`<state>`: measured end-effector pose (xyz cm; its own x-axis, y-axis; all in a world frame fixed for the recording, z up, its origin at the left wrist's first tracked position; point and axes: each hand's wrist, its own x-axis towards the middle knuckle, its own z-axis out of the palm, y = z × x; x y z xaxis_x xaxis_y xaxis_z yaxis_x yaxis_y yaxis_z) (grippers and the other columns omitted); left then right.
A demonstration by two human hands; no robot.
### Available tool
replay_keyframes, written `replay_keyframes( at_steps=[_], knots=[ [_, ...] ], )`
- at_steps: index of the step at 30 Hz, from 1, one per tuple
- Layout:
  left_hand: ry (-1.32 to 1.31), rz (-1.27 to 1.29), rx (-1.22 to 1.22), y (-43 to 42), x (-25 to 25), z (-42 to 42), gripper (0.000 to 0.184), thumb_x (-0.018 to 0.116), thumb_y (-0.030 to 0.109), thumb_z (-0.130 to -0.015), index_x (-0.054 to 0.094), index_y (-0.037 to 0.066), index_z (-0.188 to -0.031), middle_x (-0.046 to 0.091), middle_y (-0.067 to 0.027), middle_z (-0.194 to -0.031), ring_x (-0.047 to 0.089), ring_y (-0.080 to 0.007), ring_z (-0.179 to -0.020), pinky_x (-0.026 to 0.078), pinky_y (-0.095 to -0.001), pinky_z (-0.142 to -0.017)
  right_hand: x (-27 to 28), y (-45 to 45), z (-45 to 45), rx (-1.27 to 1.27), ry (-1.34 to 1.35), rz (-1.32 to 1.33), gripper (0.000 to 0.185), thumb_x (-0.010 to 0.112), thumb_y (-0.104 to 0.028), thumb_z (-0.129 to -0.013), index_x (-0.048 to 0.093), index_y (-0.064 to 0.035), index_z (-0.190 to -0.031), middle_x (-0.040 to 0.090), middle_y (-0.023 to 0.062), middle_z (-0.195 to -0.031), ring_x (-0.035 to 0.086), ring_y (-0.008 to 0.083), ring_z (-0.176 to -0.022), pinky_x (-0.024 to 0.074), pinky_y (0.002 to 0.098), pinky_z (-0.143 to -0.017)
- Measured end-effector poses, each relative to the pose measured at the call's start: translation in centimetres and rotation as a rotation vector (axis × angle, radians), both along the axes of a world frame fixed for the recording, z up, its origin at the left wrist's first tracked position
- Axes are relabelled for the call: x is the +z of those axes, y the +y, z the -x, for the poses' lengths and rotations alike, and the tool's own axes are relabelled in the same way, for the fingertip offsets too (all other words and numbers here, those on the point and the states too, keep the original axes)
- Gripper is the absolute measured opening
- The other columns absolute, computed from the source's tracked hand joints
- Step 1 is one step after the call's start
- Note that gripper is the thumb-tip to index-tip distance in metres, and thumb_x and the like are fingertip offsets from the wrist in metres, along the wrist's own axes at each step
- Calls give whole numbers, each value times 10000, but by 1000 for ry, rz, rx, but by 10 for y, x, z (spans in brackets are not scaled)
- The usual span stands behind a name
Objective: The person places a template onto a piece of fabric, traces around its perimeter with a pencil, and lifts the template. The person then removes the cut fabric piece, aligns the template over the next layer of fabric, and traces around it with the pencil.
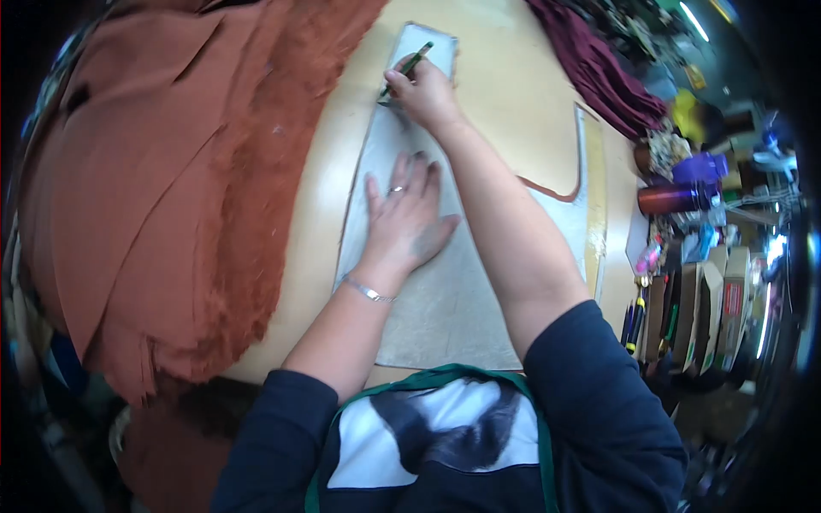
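A long pale grey pattern piece [436, 316], narrow at the far end and wider near me, lies on the table. My left hand [406, 209] is spread flat on its middle, fingers apart, with a ring and a bracelet showing. Farther up, my right hand [425, 92] grips a slim dark green pencil [417, 58]. The pencil leans, and its lower end is at the left edge of the pattern piece. Whether its tip touches the surface is too blurred to tell.
Stacked rust-brown leather [171, 171] covers the left side of the table [505, 94]. Another grey piece with a curved cut-out [573, 222] lies right. Maroon fabric [599, 68], a metallic red bottle [667, 199] and cardboard boxes [708, 308] line the right edge.
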<state>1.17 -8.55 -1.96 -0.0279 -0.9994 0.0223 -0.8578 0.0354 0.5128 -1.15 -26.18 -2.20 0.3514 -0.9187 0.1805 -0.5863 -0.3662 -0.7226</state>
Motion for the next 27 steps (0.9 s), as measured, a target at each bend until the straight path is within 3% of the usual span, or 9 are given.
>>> replay_keyframes(
  at_steps=[5,10,16,19,22,25,27],
  knots=[
    [-75,-3,-39,-1,5,-1,663,544,393,-762,320,41,-1277,249,-118,-1354,152,-288,-1280,159,-611,-946,-12,10,37,-88,-711,50,153,525,-126,-843,516,26,-839,578,69,-743,559,121,-640,449,228,-571],
    [-144,-23,-56,-23,5,-4,541,458,360,-833,332,78,-1278,247,-85,-1359,163,-273,-1277,149,-612,-946,-21,22,67,-294,-1037,-89,181,475,-186,-880,469,-10,-839,552,50,-701,546,89,-637,443,192,-561],
    [-97,175,11,-133,-17,-27,413,448,304,-843,423,130,-1217,319,-86,-1322,226,-267,-1255,176,-615,-938,-16,17,72,-343,-1131,-257,194,430,-191,-897,435,2,-872,543,76,-747,559,109,-639,463,207,-564],
    [-157,149,121,-183,-12,-28,387,464,288,-830,450,156,-1194,319,-89,-1322,236,-277,-1250,195,-605,-938,-14,4,77,-356,-1174,-435,226,441,-252,-893,440,-27,-915,547,79,-781,558,126,-662,465,212,-571],
    [-170,98,184,-218,-10,-25,411,500,325,-797,466,176,-1179,317,-95,-1322,234,-292,-1250,203,-604,-936,-12,-25,78,-354,-1149,-351,220,440,-228,-893,446,-9,-898,544,75,-754,551,105,-629,448,200,-541],
    [-174,269,343,-225,-12,-20,401,520,299,-763,495,130,-1127,385,-159,-1243,276,-326,-1215,262,-578,-913,-22,-74,75,-346,-991,-150,195,445,-228,-884,441,-36,-918,538,78,-776,555,141,-672,456,235,-572],
    [-24,157,492,-226,6,-25,420,529,306,-755,493,100,-1120,447,-162,-1174,339,-335,-1168,318,-546,-881,-27,-98,73,-354,-940,-130,189,431,-207,-877,443,-26,-927,536,87,-781,557,155,-677,454,252,-571]
  ],
)
